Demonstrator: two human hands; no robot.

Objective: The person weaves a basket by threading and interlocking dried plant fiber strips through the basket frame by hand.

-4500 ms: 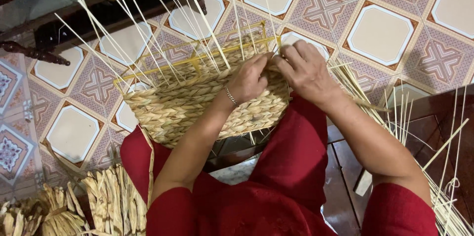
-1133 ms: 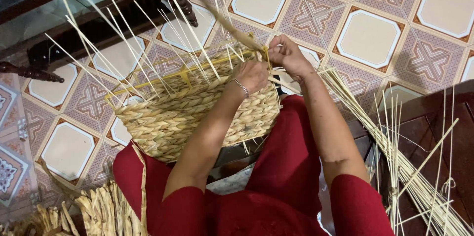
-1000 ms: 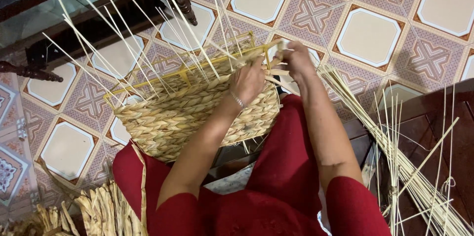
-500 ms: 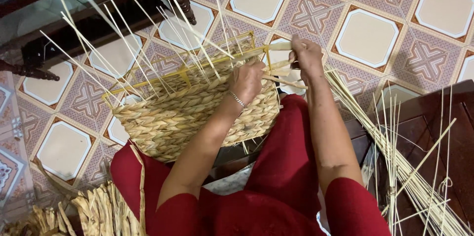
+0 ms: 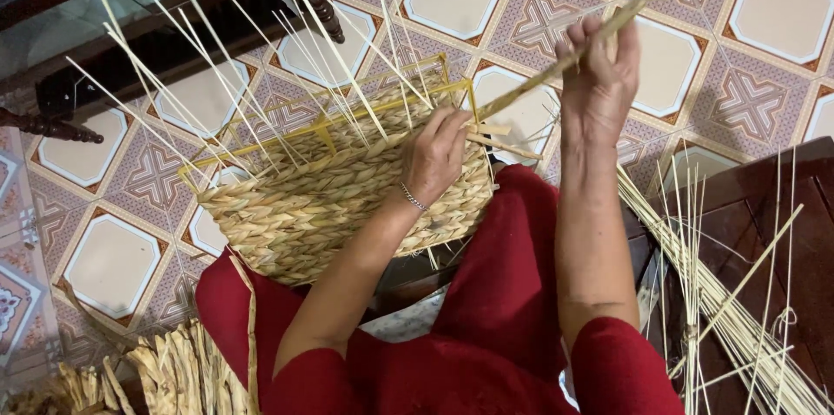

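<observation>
On the lap, across the red trousers [image 5: 508, 293], sits the half-woven basket [image 5: 339, 198], its plaited straw wall facing up and its yellow wire frame [image 5: 330, 124] showing along the far edge at 12 o'clock; thin pale stakes [image 5: 217, 59] fan up and out of that rim toward 10 and 11 o'clock. The left hand [image 5: 439, 154] presses on the basket's right end, at 3 o'clock of the weave; its fingers [image 5: 452, 124] are curled down narrow over the rim, pinning the weave just beside the frame's corner; a thin bracelet [image 5: 413, 199] circles the wrist. The right hand [image 5: 599, 76] is lifted clear of the basket, up at 2 o'clock from it; its fingers [image 5: 599, 37] are closed round a long flat straw strand [image 5: 556, 72]; that strand runs taut and slanted from the frame's corner near the left hand, through the right grip, and on toward the top edge at 1 o'clock. At 4 o'clock of the basket, a bundle of loose pale reeds [image 5: 712, 293] lies across a dark wooden table [image 5: 808, 232]; at 7 o'clock, a heap of plaited straw [image 5: 174, 371] rests on the patterned tile floor [image 5: 764, 24]; at 10 o'clock stands dark carved furniture [image 5: 52, 124] with a glass top.
</observation>
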